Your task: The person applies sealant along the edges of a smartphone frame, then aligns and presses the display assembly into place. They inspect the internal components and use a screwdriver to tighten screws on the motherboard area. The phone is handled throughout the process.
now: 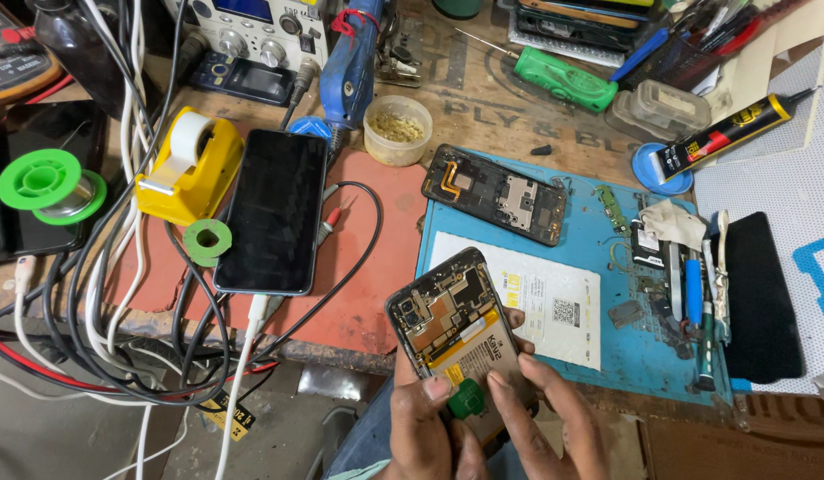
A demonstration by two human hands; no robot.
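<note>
Left hand (425,418), right hand (545,418): fingers curled, holding opened phone (456,333) above bench edge

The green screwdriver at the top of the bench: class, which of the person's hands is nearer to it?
Right. The right hand lies below the green screwdriver, slightly to its left; the left hand is farther left. Both hold the opened phone at the bench's near edge.

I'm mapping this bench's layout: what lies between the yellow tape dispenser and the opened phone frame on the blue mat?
In the head view, a dark-screened phone lies face up between the yellow tape dispenser and the opened phone frame, with a black cable looping over the red mat.
</note>
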